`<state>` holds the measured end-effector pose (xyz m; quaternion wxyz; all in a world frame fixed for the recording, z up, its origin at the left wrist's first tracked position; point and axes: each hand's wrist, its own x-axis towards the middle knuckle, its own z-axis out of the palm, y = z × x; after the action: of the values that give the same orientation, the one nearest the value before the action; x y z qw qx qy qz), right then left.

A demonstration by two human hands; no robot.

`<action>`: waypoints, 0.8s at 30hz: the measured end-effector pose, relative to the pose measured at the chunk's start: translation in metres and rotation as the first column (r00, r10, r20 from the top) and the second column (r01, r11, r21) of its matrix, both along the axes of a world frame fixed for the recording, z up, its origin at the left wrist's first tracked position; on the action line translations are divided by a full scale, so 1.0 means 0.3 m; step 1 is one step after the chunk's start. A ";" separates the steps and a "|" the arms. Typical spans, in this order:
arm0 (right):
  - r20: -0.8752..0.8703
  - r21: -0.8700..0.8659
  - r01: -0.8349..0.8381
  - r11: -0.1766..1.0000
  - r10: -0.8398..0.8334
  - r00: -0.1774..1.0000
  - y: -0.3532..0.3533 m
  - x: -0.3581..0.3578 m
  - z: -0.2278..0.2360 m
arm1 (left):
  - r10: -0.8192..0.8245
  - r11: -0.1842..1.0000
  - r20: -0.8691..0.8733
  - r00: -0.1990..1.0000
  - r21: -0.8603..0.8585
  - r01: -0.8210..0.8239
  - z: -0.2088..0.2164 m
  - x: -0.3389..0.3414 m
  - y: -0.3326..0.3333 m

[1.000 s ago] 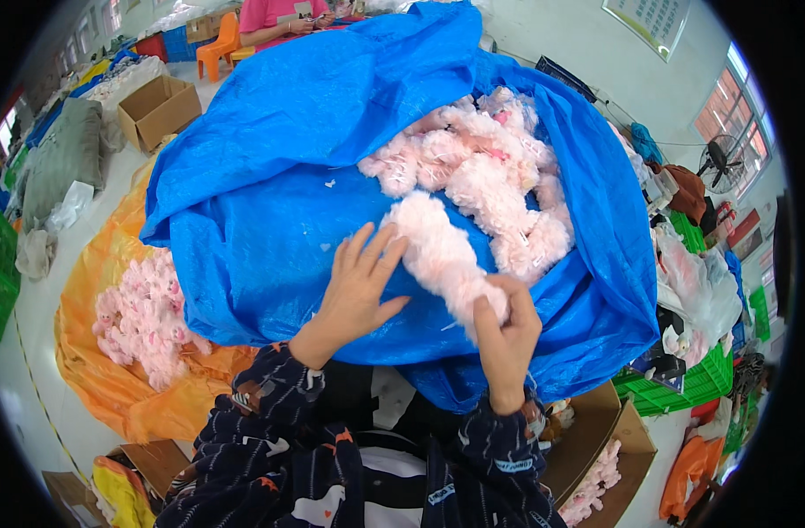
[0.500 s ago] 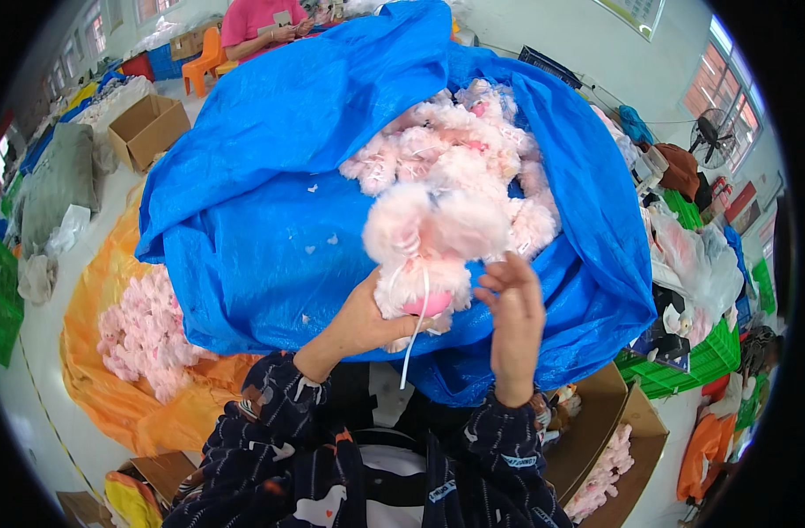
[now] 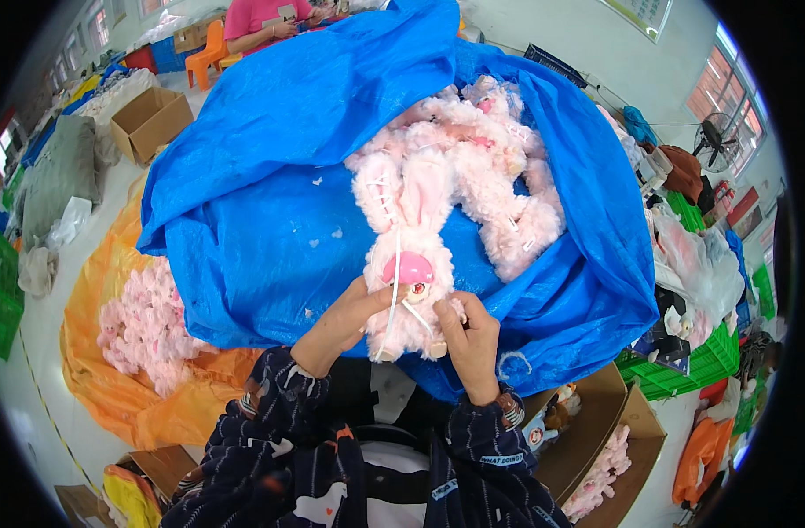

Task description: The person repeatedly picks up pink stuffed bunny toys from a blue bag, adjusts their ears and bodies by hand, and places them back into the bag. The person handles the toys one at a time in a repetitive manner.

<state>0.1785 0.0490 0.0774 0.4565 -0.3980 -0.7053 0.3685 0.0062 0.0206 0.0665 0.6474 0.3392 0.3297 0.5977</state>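
A fluffy pink plush rabbit (image 3: 423, 236) is held upright above the front of a blue plastic sheet (image 3: 253, 255). Its long ears stand up, one crossed by white lacing. A shiny pink patch covers part of its face beside a single red eye, and a white ribbon hangs down its front. My left hand (image 3: 343, 324) grips the rabbit's left-hand side, thumb across its face. On the other side, my right hand (image 3: 469, 339) pinches the body near an arm. Behind it, more pink plush toys (image 3: 499, 158) lie heaped on the sheet.
An orange sheet (image 3: 95, 352) at the left bears a pile of pink plush pieces (image 3: 147, 326). Cardboard boxes stand at the lower right (image 3: 636, 431) and upper left (image 3: 150, 123). A green crate (image 3: 697, 361) is at the right. A person in pink (image 3: 253, 22) sits beyond the blue sheet.
The rabbit's ears have swung upright and its face has come into view. My right hand has moved down and inward from beside the toy and now holds it.
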 end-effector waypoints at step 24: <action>-0.136 -0.080 0.007 0.997 -0.018 0.991 -0.023 0.024 -0.017 | 0.088 0.996 0.034 0.996 -0.011 -0.088 -0.083 -0.011 -0.037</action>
<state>0.1856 0.0421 0.0723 0.4897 -0.3942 -0.6547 0.4197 0.0028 0.0096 0.0416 0.6276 0.3108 0.3361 0.6298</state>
